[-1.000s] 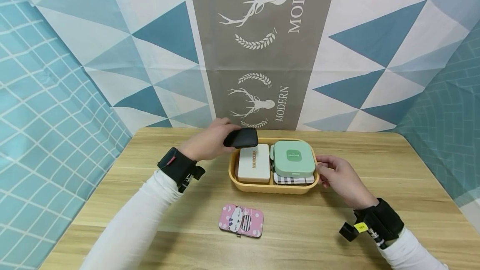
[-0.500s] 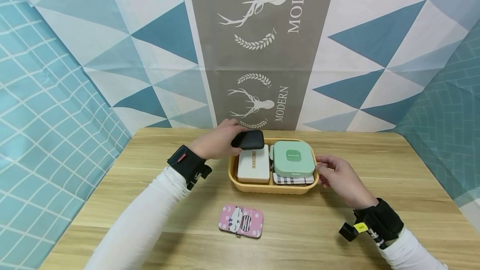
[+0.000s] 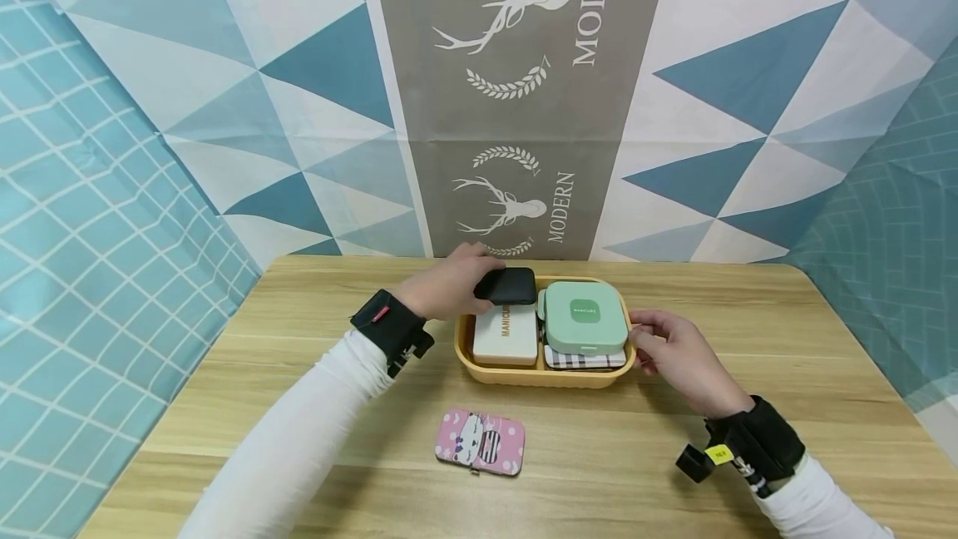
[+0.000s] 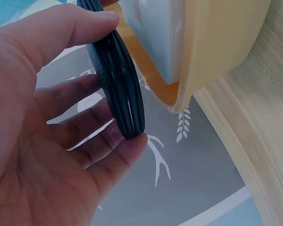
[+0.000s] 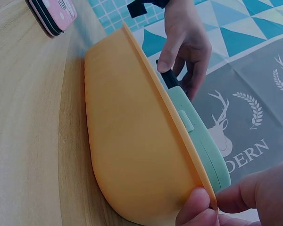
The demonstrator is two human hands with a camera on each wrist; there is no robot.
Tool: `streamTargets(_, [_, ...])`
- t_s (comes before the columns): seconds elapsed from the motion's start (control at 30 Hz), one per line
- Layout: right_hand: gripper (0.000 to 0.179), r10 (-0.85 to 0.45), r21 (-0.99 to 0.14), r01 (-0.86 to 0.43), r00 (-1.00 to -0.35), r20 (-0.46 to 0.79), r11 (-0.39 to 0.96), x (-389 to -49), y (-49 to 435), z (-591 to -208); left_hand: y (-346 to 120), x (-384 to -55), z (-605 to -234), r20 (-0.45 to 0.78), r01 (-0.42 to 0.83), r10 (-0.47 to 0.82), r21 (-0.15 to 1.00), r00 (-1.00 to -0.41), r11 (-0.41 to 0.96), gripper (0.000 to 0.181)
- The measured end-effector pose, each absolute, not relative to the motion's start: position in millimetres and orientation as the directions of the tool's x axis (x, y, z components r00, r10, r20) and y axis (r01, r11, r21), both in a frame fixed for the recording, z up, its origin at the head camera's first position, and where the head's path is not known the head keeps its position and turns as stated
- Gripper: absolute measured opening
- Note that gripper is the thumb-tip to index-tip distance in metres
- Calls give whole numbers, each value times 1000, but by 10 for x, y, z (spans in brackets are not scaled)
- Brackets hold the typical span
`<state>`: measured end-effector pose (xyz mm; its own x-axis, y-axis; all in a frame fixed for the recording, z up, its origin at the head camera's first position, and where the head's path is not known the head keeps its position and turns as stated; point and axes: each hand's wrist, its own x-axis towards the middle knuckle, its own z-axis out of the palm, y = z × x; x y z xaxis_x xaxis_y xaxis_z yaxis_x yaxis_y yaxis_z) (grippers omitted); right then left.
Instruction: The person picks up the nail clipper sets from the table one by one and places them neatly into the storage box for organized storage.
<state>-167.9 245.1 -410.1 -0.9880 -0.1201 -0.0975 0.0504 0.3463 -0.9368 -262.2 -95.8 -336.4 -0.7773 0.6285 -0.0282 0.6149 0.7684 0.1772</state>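
My left hand (image 3: 451, 283) grips a slim black case (image 3: 509, 287) by its edges, thumb on one side and fingers on the other. The case is over the back of a white box (image 3: 505, 341) lettered MANICURE, covering part of it in the head view. That box lies in the left part of a yellow basket (image 3: 497, 375). In the right part, a mint-green case (image 3: 587, 318) rests on a checked one (image 3: 584, 358). My right hand (image 3: 684, 360) pinches the basket's right rim between thumb and fingers, as the right wrist view shows (image 5: 236, 197).
A pink polka-dot case (image 3: 481, 442) with a cartoon cat lies on the wooden table (image 3: 599, 472) in front of the basket. Behind the table hangs a patterned cloth backdrop (image 3: 636, 140) with deer heads, and blue tiled cloth (image 3: 97, 190) hangs at the left.
My left hand has moved right with the black case, from the basket's left back corner to over the white box. The right hand and the basket have stayed in place.
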Motion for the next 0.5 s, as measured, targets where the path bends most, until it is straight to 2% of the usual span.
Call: streamTargets(0.5, [46,-129,-937,45,-987,-95,347,-1675,2459,-4092,-850,-2645,-3418,-58,628,646,180,-761,757,58])
